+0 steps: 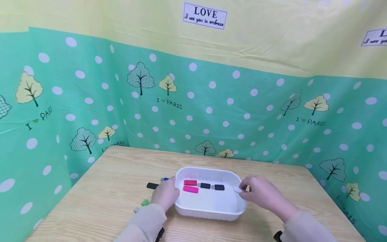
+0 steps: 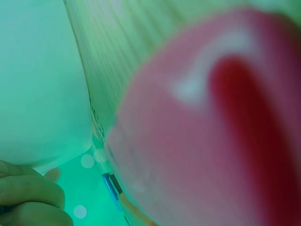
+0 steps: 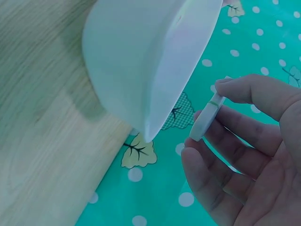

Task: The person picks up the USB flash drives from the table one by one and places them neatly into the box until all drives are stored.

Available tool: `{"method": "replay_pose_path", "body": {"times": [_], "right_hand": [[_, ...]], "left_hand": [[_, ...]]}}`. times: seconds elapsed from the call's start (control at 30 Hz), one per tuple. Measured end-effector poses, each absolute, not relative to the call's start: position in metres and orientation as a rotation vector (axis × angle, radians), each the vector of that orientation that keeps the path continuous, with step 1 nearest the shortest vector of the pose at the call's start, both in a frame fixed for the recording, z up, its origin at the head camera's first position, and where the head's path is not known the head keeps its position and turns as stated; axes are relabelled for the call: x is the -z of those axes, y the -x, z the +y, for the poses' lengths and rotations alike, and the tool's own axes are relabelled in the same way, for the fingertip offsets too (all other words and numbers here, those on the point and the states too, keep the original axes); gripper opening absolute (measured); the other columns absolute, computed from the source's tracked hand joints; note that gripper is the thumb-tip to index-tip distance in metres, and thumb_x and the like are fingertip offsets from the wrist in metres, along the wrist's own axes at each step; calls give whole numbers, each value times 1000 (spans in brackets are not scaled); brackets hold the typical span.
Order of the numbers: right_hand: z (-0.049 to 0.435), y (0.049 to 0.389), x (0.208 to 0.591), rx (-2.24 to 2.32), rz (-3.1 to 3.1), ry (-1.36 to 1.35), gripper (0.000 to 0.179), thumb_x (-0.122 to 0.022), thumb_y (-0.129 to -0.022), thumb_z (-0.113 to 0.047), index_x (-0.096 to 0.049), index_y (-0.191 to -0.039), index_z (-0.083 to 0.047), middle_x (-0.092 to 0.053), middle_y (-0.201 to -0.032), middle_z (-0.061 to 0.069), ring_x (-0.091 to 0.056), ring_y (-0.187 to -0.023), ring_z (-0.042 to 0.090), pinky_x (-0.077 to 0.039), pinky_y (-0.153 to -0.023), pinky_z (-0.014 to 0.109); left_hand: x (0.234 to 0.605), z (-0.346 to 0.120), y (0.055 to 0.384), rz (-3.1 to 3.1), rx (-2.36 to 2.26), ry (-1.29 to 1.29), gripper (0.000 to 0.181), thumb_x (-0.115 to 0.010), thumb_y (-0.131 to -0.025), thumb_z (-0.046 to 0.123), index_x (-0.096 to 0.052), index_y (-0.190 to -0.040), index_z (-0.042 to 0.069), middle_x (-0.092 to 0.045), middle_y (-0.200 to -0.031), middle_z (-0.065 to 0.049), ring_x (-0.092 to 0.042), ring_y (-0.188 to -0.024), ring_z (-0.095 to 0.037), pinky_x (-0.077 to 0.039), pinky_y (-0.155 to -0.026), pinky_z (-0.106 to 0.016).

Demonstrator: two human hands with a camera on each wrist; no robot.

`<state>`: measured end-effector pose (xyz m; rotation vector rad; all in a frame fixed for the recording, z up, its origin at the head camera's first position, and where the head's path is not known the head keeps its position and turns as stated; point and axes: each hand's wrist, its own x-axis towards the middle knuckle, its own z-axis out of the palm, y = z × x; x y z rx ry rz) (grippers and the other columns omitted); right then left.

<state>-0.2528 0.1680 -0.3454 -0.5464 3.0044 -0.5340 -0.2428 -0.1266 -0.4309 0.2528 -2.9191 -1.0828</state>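
Note:
A white plastic basin (image 1: 208,215) stands on the wooden table. My left hand (image 1: 165,195) grips its left rim; in the left wrist view the fingers (image 2: 30,193) are curled beside the basin wall. Between thumb and fingers my right hand (image 1: 261,193) pinches a small white USB stick (image 3: 207,120), held over the basin's right end. Inside the basin lie a red USB stick (image 1: 190,182), a pink one just below it, and two black USB sticks (image 1: 218,187) with their metal plugs bared. A blurred pink and red shape (image 2: 188,132) fills much of the left wrist view.
Left of the basin, partly behind my left hand and sleeve, lie a blue USB stick (image 1: 164,179), a black stick (image 1: 152,185), a green piece (image 1: 145,202) and a metal plug (image 1: 136,209). A green and yellow patterned curtain (image 1: 211,87) hangs behind the table (image 1: 99,195).

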Motion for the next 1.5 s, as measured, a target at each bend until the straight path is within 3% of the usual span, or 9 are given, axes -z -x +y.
{"method": "replay_pose_path", "body": {"times": [0.53, 1.5], "right_hand": [[136, 270, 337, 458, 2973, 682, 6, -78, -78, -11, -74, -82, -13, -68, -80, -5, -54, -68, 9, -51, -63, 27], [75, 319, 342, 359, 2791, 848, 9, -75, -84, -13, -76, -93, -15, -69, -85, -6, -60, -76, 10, -56, -77, 29]], "left_hand": [[431, -127, 243, -2925, 1085, -262, 48, -57, -94, 9, -51, -142, 2, -63, -131, -20, -67, -110, -34, -58, -87, -49], [430, -128, 243, -2921, 1119, -255, 50, -57, -93, 9, -50, -142, 2, -64, -130, -21, -69, -104, -32, -60, -81, -45]]}}
